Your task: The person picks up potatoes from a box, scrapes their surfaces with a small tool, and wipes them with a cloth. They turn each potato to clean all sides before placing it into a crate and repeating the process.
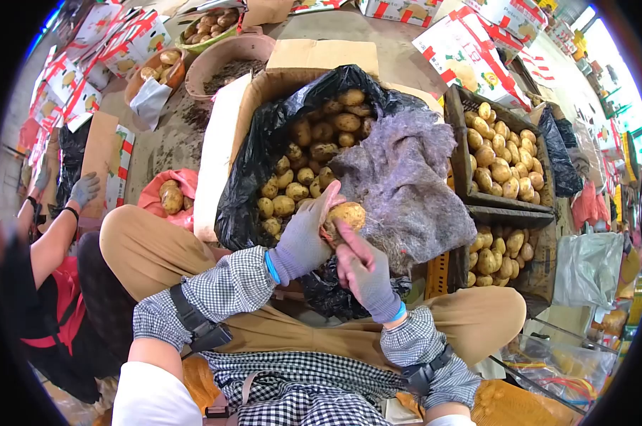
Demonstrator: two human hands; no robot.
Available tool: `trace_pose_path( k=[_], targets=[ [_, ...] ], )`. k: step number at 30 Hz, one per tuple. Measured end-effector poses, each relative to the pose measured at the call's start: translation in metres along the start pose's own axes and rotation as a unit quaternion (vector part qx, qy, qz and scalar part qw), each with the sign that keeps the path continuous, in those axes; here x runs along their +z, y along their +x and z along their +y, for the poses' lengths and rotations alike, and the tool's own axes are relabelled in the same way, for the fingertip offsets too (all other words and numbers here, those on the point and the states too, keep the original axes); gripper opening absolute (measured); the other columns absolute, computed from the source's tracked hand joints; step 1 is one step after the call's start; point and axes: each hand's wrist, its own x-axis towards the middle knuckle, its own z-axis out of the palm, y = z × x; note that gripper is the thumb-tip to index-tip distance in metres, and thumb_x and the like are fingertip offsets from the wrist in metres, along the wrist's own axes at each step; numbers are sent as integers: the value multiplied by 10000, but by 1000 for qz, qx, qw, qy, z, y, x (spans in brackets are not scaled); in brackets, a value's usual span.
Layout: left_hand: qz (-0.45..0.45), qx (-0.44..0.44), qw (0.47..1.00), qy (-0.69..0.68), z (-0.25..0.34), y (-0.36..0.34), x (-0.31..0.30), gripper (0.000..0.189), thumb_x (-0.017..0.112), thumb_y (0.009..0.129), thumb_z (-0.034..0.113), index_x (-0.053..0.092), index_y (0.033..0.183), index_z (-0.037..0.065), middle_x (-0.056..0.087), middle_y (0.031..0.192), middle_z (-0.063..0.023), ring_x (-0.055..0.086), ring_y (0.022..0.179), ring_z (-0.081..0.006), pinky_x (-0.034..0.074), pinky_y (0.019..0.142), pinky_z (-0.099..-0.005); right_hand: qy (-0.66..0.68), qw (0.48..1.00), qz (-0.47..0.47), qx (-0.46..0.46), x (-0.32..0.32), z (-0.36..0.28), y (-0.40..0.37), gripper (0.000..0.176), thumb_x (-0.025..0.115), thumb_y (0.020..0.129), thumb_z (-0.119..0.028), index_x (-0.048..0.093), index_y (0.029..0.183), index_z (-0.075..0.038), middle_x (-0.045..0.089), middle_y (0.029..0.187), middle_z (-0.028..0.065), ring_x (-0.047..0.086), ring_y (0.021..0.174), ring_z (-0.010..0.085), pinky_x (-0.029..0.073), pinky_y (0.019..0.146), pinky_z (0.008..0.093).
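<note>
My left hand (301, 240), in a grey glove with bare fingertips, is closed around a potato (349, 214) above the front of a carton. From the right, my right hand (367, 275), gloved alike, presses its extended finger against the potato's lower side, its other fingers curled. The potato looks yellow-brown with soil on it. Below and behind the hands, a black plastic bag (237, 202) lines the carton (225, 153), with many soiled potatoes (322, 150) inside. A dirty grey-purple cloth (413, 177) is draped over the carton's right side, close to my right hand.
Two dark crates of potatoes (502, 160) stand on the right. A red bag (170, 199) with potatoes lies left of the carton. Behind are a pink tub (230, 53) and basins of potatoes. At left, a co-worker's gloved hand (85, 190) touches a carton. Printed boxes (470, 53) stand around.
</note>
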Motion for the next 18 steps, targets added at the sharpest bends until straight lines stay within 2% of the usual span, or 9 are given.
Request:
trace_pose_path(
  k=[3, 5, 8, 9, 11, 12, 14, 16, 18],
  targets=[
    [39, -31, 999, 8, 16, 5, -6, 820, 698, 682, 19, 324, 1408, 97, 516, 1259, -160, 515, 1113, -344, 410, 989, -396, 0, 985, 150, -83, -22, -5, 9, 419, 514, 960, -173, 456, 1366, -87, 612, 798, 39, 571, 627, 97, 493, 543, 220],
    [73, -1, 996, 42, 13, 12, -3, 823, 774, 634, 46, 376, 1353, 90, 528, 1202, -149, 504, 1170, -304, 405, 997, -371, -2, 958, 281, -58, -42, -25, 11, 412, 487, 980, -267, 446, 1364, -125, 618, 948, 59, 616, 741, 130, 528, 602, 254],
    [-7, 117, 993, 23, 45, 26, 10, 664, 735, 685, 89, 454, 1286, 111, 464, 1271, -177, 508, 1138, -365, 449, 958, -384, 91, 957, 275, 29, -45, -29, 2, 481, 520, 948, -387, 443, 1347, -129, 601, 1028, 62, 612, 813, 132, 530, 649, 259],
    [-46, 145, 988, 3, 56, 30, 20, 648, 742, 700, 124, 459, 1283, 125, 464, 1256, -175, 510, 1131, -368, 457, 946, -382, 220, 942, 249, 40, -43, -31, -2, 531, 529, 924, -448, 434, 1340, -131, 587, 1068, 62, 605, 854, 134, 527, 660, 257],
    [-103, 240, 953, -150, 53, 53, 41, 571, 745, 733, 196, 500, 1246, 133, 503, 1191, -159, 551, 1079, -305, 472, 914, -372, 331, 916, 225, 24, -53, -38, -6, 663, 543, 852, -593, 426, 1316, -134, 552, 1154, 59, 574, 872, 123, 506, 634, 234],
    [-233, 114, 947, -187, 66, 70, 15, 559, 710, 816, 211, 467, 1304, 90, 525, 1247, -155, 500, 1190, -254, 458, 946, -378, 396, 902, 170, 1, -87, -32, -15, 667, 545, 848, -585, 421, 1325, -136, 550, 1157, 66, 556, 823, 115, 489, 597, 226],
    [-95, 116, 969, -196, 3, 112, 23, 363, 663, 826, 157, 570, 1163, 57, 610, 1099, -141, 595, 1021, -246, 490, 876, -340, 536, 834, 117, -54, -136, -31, -30, 678, 545, 837, -570, 423, 1333, -124, 557, 1138, 84, 514, 714, 103, 454, 529, 216],
    [-147, 32, 984, 98, -47, 142, -22, 394, 611, 831, 218, 576, 1174, 29, 627, 1116, -176, 619, 1007, -319, 494, 866, -374, 627, 755, 151, -122, -176, -37, -38, 669, 539, 833, -532, 443, 1317, -81, 571, 1102, 105, 486, 639, 101, 429, 483, 221],
    [-336, -151, 885, 286, -114, 139, -35, 439, 641, 792, 228, 580, 1176, 25, 644, 1077, -188, 621, 999, -322, 499, 852, -358, 662, 687, 239, -179, -243, -26, -59, 642, 523, 842, -487, 466, 1290, -30, 566, 1103, 132, 483, 622, 102, 421, 469, 227]
  ],
)
